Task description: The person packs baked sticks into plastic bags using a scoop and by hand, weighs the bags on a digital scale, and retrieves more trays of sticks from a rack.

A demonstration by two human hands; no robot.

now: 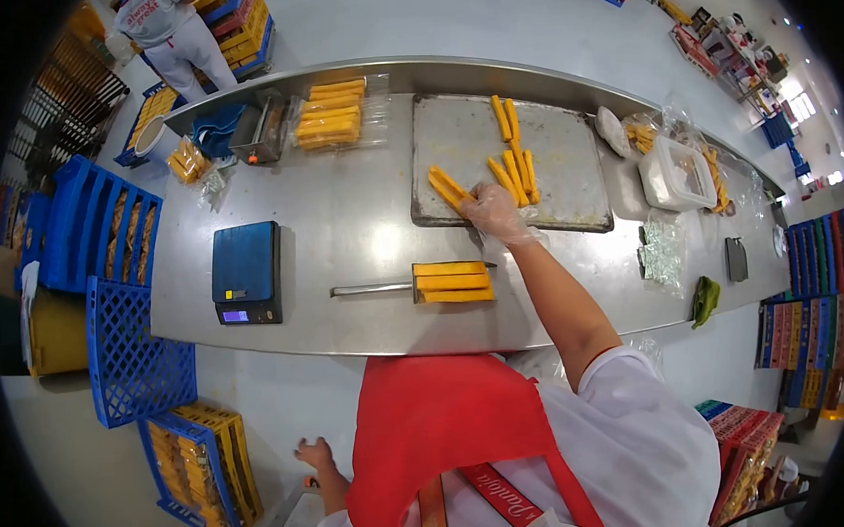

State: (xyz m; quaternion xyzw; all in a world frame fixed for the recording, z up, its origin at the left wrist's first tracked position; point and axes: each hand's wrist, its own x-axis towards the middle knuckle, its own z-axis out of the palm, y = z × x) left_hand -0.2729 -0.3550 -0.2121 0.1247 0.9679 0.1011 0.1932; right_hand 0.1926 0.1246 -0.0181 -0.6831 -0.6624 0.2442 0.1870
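Observation:
My right hand (497,213), in a clear plastic glove, is closed on a pair of yellow bread sticks (448,186) over the near left edge of a worn metal baking tray (564,121). More bread sticks (506,118) lie on the tray, some just beyond my fingers. Closer to me, a small stack of bread sticks (453,282) rests in a metal holder with a long flat handle (371,289). Below the table edge at the left, my left hand (315,454) hangs with fingers apart, holding nothing.
On the steel table (345,220) are a digital scale (246,271), bagged sticks (329,115), a metal box (258,129) and a white plastic tub (674,175). Blue crates (141,346) stand at the left. A person (172,44) stands beyond the table.

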